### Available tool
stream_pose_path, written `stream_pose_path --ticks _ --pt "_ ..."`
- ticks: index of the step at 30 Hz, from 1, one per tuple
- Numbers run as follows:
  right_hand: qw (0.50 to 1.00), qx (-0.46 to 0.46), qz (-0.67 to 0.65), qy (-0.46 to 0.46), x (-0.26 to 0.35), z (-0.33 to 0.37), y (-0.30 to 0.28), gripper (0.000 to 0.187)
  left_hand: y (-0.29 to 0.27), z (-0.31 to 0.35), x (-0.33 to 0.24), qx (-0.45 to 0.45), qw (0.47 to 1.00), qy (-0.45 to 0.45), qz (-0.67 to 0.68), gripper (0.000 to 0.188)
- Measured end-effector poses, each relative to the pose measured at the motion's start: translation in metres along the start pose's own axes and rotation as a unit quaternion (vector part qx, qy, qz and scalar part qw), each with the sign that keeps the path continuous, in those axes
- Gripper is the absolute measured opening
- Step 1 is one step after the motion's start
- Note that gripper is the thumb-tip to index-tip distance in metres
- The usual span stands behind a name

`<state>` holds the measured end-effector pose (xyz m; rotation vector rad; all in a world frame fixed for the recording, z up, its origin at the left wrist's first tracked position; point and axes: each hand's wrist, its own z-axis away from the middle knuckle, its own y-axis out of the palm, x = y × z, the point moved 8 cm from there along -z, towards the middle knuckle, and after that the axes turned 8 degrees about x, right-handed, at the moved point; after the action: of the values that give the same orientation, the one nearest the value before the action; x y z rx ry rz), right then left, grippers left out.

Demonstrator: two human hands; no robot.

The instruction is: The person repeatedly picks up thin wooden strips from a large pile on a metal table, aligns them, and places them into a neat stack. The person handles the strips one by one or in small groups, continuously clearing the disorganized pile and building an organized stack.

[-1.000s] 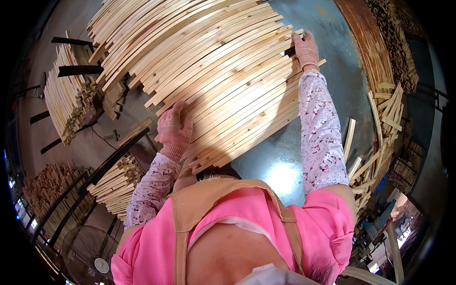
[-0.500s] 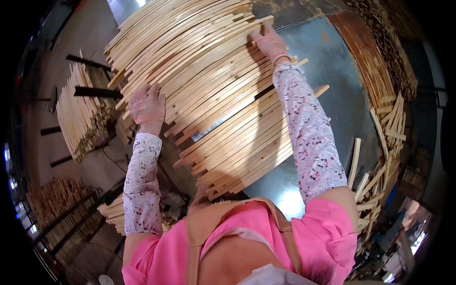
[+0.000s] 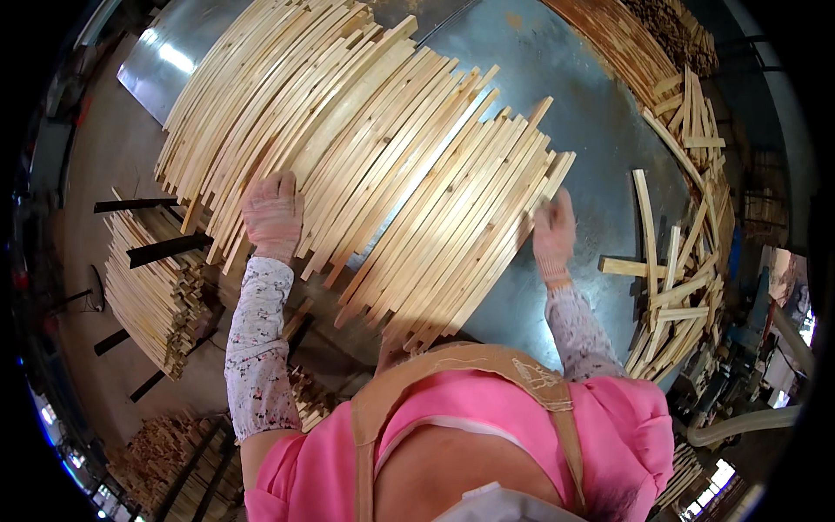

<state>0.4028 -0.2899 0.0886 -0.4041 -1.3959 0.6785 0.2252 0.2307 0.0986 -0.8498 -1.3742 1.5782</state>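
Observation:
Many pale wooden strips (image 3: pixel 435 187) lie side by side in a slanting layer on a metal-topped table. One strip with a wide pale face (image 3: pixel 348 100) is tilted among them. At its lower left end is my left hand (image 3: pixel 273 217), gloved in a thin pinkish glove, with its fingers curled over the strip. My right hand (image 3: pixel 555 233), gloved alike, is beside the right ends of the nearest strips. Its fingers point away from me, slightly blurred, and I see nothing held in them. Whether it touches the outermost strip is hard to tell.
The blue-grey metal tabletop (image 3: pixel 487 52) extends right of the strips. Loose offcuts (image 3: pixel 687 287) are heaped along its right side, beside a long reddish-brown board (image 3: pixel 609 39). At left, dark metal bars (image 3: pixel 170 250) jut out near another stack of strips (image 3: pixel 148 296).
My right hand has left the far end of the wide-faced strip and come down to the nearest strips' right ends. My left hand remains at the strip's near end. The view has shifted.

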Motion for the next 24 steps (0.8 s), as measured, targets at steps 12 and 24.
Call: stream_pose_path --ticks 12,24 --pt "0.977 0.166 0.065 0.120 -0.027 0.076 0.074 0.088 -0.002 0.003 -0.024 0.050 0.981 -0.169 0.080 0.056" --pt "0.996 0.062 0.047 0.051 0.010 0.082 0.044 0.075 0.007 0.011 -0.068 0.173 0.857 -0.078 0.479 0.075"
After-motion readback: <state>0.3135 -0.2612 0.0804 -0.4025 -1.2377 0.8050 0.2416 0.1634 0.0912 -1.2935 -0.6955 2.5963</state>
